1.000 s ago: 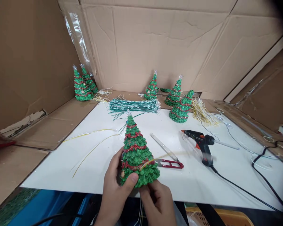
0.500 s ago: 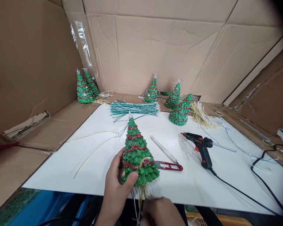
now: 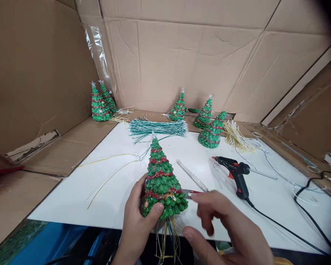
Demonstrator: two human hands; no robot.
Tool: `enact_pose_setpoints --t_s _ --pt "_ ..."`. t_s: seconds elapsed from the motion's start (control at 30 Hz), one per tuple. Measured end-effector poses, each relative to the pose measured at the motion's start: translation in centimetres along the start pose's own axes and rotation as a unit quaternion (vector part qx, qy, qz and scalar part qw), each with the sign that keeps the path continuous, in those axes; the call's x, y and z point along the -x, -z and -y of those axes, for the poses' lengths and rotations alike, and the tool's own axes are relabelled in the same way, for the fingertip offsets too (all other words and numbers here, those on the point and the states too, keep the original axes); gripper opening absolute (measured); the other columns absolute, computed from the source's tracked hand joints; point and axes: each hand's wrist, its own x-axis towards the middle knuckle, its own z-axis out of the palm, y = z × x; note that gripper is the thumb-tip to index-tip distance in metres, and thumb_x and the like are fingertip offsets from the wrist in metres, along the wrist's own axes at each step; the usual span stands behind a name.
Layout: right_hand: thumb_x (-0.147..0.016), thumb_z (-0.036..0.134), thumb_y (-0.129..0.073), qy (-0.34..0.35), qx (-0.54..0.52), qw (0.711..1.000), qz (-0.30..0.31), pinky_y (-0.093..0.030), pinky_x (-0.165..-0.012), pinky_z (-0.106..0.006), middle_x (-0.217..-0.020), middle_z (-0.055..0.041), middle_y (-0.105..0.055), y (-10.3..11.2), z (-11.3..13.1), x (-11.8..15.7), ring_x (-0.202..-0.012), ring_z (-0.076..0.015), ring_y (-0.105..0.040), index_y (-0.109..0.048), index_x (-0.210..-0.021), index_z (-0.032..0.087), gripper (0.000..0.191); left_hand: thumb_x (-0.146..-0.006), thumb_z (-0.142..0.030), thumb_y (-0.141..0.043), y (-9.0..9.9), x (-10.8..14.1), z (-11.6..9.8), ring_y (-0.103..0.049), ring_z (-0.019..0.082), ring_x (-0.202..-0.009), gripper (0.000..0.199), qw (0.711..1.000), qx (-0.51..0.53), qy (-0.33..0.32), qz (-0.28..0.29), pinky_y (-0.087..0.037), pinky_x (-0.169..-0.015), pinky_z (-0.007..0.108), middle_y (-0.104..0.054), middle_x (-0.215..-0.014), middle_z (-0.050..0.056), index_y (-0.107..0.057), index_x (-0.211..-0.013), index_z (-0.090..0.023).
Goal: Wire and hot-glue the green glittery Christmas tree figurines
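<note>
My left hand (image 3: 139, 217) grips a small green Christmas tree figurine (image 3: 164, 180) with red garlands and a clear star on top, its thumb across the lower branches. Yellow, white and dark green wires (image 3: 167, 241) hang from the tree's base past the table edge. My right hand (image 3: 228, 228) is just right of the tree, thumb and fingers apart, nothing in it. Its index finger is over the red-handled thread snips (image 3: 191, 192), hiding most of them; whether it touches them I cannot tell. Behind the snips lies a translucent glue stick (image 3: 191, 175).
A black glue gun (image 3: 234, 173) with its cord lies on the right of the white table (image 3: 105, 191). Further back are a bundle of green wires (image 3: 158, 127), several more trees (image 3: 211, 130) and a yellow wire bundle (image 3: 234, 136). Cardboard walls (image 3: 182, 55) enclose the table.
My right hand has risen from the wires below the tree and moved right to the snips, its fingers now apart. My left hand still holds the tree in nearly the same place.
</note>
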Motion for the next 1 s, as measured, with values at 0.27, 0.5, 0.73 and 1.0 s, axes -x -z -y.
enact_pose_setpoints --t_s 0.27,0.5,0.73,1.0 --pt "-0.098 0.009 -0.063 0.089 0.008 0.996 0.004 -0.053 -0.072 -0.027 -0.09 -0.0027 -0.065 -1.4 0.8 -3.9 -0.086 -0.0159 -0.062 -0.064 -0.105 0.022 0.015 -0.075 -0.065 -0.08 -0.1 -0.2 -0.1 -0.064 0.033 -0.129 0.076 1.0 -0.011 -0.013 -0.004 -0.053 -0.107 0.045 -0.069 -0.139 0.009 -0.062 -0.137 -0.025" --pt "-0.095 0.01 -0.067 0.093 0.005 0.996 -0.003 -0.054 -0.071 -0.025 -0.093 -0.0025 -0.065 -1.1 0.9 -3.8 -0.086 -0.0143 -0.062 -0.065 -0.106 0.021 0.016 -0.075 -0.069 -0.078 -0.3 -0.1 -0.2 -0.064 0.032 -0.129 0.08 1.0 0.003 -0.021 0.005 -0.054 -0.105 0.043 -0.067 -0.142 0.009 -0.059 -0.139 -0.026" --pt "-0.096 0.008 -0.065 0.092 0.008 0.995 -0.035 -0.053 -0.075 -0.019 -0.091 0.0003 -0.066 -1.2 0.8 -4.0 -0.084 -0.0097 -0.063 -0.068 -0.096 0.02 0.013 -0.078 -0.064 -0.078 -0.4 -0.2 -0.5 -0.065 0.032 -0.127 0.073 0.999 -0.013 -0.035 0.004 -0.055 -0.104 0.043 -0.068 -0.138 0.01 -0.061 -0.137 -0.025" --pt "-0.105 0.021 -0.056 -0.029 -0.081 0.996 0.036 -0.049 -0.067 -0.019 -0.09 0.0033 -0.059 -2.0 -0.4 -4.0 -0.079 -0.0096 -0.059 -0.061 -0.092 0.026 0.015 -0.079 -0.066 -0.076 -0.2 -0.1 -0.1 -0.062 0.033 -0.131 0.075 0.999 -0.009 -0.04 0.007 -0.053 -0.106 0.045 -0.067 -0.141 0.01 -0.059 -0.139 -0.025"
